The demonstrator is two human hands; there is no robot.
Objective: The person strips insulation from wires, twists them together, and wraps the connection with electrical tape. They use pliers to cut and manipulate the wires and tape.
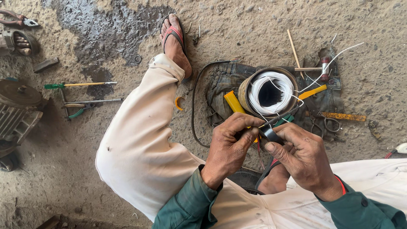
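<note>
My left hand (231, 146) and my right hand (303, 154) meet in front of me over my lap. My right hand grips a small black roll of tape (271, 135) between thumb and fingers. My left hand pinches the thin dark wire end (282, 116) that runs up from the tape. Just beyond the hands stands a round winding (271, 91) with white wire coiled inside a brown ring. It rests on a folded piece of denim (224, 82).
Yellow tubes (234, 103) lie by the winding. Scissors (328, 124) and a yellow-handled tool (343, 116) sit on the right. A screwdriver (78, 85) and pliers (87, 104) lie left, beside motor parts (17, 106). My sandalled foot (174, 40) stretches onto the rough concrete.
</note>
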